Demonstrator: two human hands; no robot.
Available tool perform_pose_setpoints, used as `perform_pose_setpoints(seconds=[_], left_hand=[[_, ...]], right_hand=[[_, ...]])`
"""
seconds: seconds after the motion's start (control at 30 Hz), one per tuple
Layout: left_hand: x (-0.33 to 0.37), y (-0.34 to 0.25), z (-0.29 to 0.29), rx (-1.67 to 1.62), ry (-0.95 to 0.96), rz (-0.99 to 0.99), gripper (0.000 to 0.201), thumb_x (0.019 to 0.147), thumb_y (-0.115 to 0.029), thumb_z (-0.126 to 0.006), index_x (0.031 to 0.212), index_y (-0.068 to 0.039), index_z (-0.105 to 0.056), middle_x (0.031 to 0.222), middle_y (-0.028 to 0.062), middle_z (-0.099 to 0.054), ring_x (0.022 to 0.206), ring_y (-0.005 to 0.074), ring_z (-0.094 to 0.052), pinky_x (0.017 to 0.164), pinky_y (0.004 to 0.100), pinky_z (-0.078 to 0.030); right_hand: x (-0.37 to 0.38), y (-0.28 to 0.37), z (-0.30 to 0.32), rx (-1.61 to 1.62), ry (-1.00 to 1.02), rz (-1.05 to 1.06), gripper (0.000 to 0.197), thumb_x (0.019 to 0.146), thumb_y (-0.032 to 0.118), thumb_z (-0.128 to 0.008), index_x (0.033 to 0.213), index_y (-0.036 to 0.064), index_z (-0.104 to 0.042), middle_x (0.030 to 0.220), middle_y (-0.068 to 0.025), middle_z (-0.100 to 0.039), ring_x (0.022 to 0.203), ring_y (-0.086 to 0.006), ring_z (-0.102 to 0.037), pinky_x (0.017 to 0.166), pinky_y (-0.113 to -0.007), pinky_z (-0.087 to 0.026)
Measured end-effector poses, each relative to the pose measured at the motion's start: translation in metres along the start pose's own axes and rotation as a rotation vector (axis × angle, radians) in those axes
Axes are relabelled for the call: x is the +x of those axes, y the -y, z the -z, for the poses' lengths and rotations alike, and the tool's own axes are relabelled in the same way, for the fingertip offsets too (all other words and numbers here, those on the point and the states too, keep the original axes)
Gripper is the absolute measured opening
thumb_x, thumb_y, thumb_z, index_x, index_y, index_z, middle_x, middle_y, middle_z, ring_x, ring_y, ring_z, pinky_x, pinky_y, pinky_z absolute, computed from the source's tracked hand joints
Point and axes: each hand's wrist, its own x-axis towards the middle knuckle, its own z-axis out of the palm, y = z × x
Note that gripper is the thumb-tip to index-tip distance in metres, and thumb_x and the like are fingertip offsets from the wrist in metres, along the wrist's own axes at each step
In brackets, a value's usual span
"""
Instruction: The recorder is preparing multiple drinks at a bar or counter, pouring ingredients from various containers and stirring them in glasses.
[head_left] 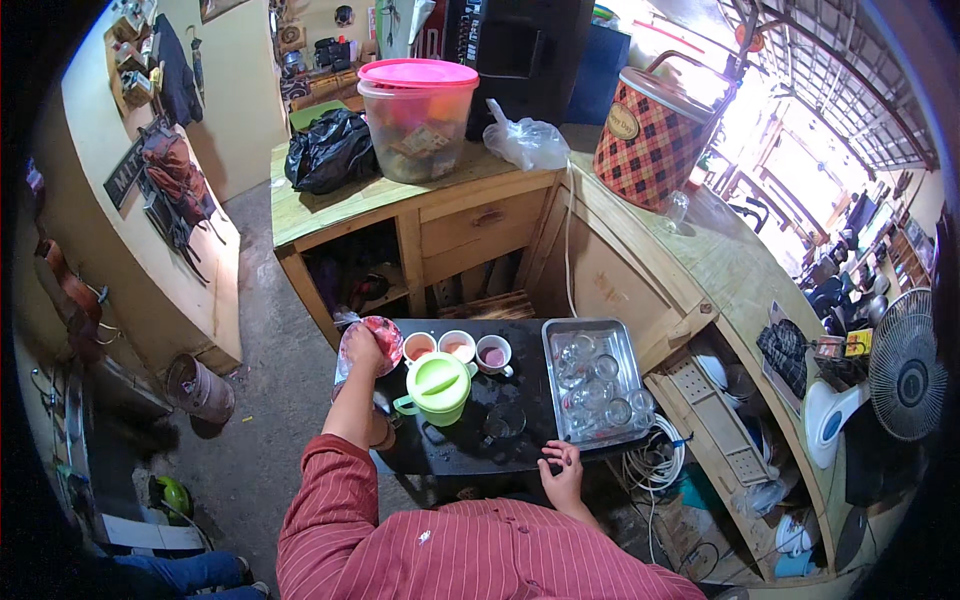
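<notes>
My left hand reaches to the table's far left corner, its fingers closed on a shiny red-and-clear plastic packet; its contents cannot be made out. Right beside the packet stand white cups with reddish or purplish contents. A lidded light-green pitcher is in front of them. By the table's front edge, my right hand hovers with loosely bent fingers apart and nothing in them. Closest to it are a clear glass mug on the dark table and a metal tray of several clear glasses.
Behind the table a wooden counter carries a pink-lidded plastic tub, a black bag and a plaid drink cooler. At right are a fan and coiled white cable. A bucket stands on the floor at left.
</notes>
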Motion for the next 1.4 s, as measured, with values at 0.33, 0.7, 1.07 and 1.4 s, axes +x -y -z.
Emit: perform_pose_setpoints(seconds=[0.33, 0.7, 1.07, 1.4], left_hand=[[-0.008, 0.002, 0.045, -0.539, -0.460, -0.181, 0.040, 0.071, 0.004, -0.057, 0.110, 0.005, -0.051, 0.096, 0.0249, -0.062, 0.093, 0.0432, -0.059, 0.085, 0.0458, -0.047], [-0.130, -0.027, 0.178, -1.809, -0.033, -0.281, 0.032, 0.083, 0.000, -0.063, 0.114, 0.000, -0.054, 0.102, 0.0101, -0.065, 0.088, 0.0185, -0.065, 0.080, 0.0321, -0.054], [-0.219, -0.068, 0.201, -1.997, 0.262, -0.152, 0.045, 0.080, -0.012, -0.069, 0.119, -0.004, -0.048, 0.104, 0.0094, -0.061, 0.091, 0.0193, -0.063, 0.080, 0.0326, -0.053], [-0.238, -0.094, 0.200, -1.552, 0.206, -0.374, 0.058, 0.069, -0.007, -0.080, 0.117, -0.003, -0.047, 0.102, 0.0061, -0.060, 0.092, 0.0145, -0.060, 0.081, 0.0278, -0.050]], right_hand=[[0.042, 0.042, 0.014, 0.167, -0.066, 0.107, 0.020, 0.098, 0.016, -0.044, 0.084, 0.0019, -0.041, 0.096, -0.0150, -0.061, 0.071, -0.0165, -0.063, 0.066, -0.027, -0.048], [0.105, 0.145, 0.002, 0.928, -0.229, -0.040, 0.048, 0.099, 0.045, -0.036, 0.080, 0.0048, -0.052, 0.083, -0.0089, -0.056, 0.059, -0.0160, -0.049, 0.057, -0.028, -0.041], [0.102, 0.193, -0.019, 1.402, 0.042, -0.269, 0.048, 0.098, 0.045, -0.037, 0.079, 0.0048, -0.055, 0.078, -0.0071, -0.055, 0.061, -0.0162, -0.047, 0.062, -0.030, -0.039], [0.093, 0.192, -0.016, 1.345, 0.031, -0.163, 0.051, 0.098, 0.047, -0.034, 0.081, 0.0045, -0.056, 0.079, -0.0081, -0.056, 0.061, -0.0171, -0.050, 0.061, -0.031, -0.041]])
